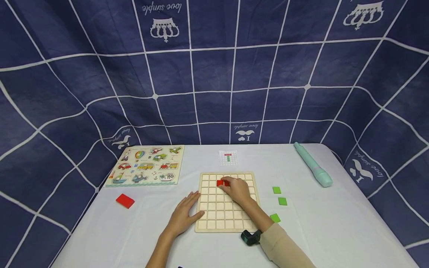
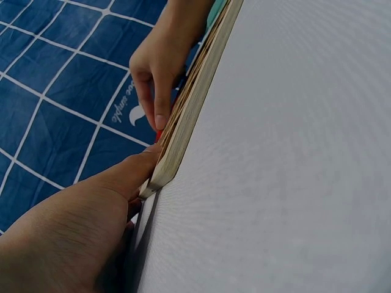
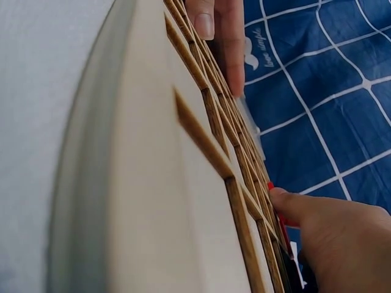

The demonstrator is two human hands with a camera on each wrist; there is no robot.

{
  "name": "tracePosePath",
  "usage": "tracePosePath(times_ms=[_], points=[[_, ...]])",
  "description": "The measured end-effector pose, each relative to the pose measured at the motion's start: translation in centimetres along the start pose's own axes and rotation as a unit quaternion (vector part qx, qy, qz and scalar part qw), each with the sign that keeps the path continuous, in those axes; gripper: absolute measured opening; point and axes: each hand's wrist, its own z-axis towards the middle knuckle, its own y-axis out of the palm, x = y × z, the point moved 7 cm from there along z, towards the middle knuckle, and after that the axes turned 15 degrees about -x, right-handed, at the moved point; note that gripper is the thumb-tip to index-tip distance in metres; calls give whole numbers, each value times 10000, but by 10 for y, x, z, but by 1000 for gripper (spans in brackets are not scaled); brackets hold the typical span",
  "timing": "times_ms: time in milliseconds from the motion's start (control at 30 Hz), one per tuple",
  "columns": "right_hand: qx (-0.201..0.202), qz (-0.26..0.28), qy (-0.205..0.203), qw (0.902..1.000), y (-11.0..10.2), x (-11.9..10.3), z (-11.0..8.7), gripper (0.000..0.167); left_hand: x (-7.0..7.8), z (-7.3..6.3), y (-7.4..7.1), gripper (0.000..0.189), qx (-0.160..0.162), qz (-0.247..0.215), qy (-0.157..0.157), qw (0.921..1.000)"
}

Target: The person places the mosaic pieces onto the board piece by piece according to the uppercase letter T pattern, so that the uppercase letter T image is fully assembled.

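A light wooden grid board (image 1: 212,214) lies on the white table, with a red square tile (image 1: 219,183) in one of its upper cells. Just right of that tile, my right hand (image 1: 237,190) pinches a second red tile (image 1: 226,183) between thumb and fingers, partly hidden by the hand. In the right wrist view the thumb (image 3: 287,200) is at red on the board's far part. My left hand (image 1: 183,215) rests against the board's left edge, fingers extended, its thumb over the rim. The left wrist view shows that thumb (image 2: 131,171) at the board's corner.
Behind the board lies a small pattern card (image 1: 228,158). Green tiles (image 1: 282,201) are scattered to its right, near a long mint-green stick (image 1: 311,163). On the left are a red rectangular piece (image 1: 125,201) and a vehicle picture puzzle (image 1: 145,165). A blue checked curtain (image 1: 214,74) surrounds the table.
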Motion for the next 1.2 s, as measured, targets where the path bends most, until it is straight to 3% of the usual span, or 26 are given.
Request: tracePosePath(times_ms=[300, 633, 1200], points=[[46, 114, -102, 9999, -4, 2, -7, 36, 1, 0, 1, 68, -15, 10, 70, 10000], [336, 537, -314, 9975, -26, 18, -31, 31, 2, -1, 0, 68, 43, 95, 83, 9999], [551, 167, 21, 9983, -75, 100, -94, 35, 1, -1, 0, 68, 25, 44, 23, 10000]])
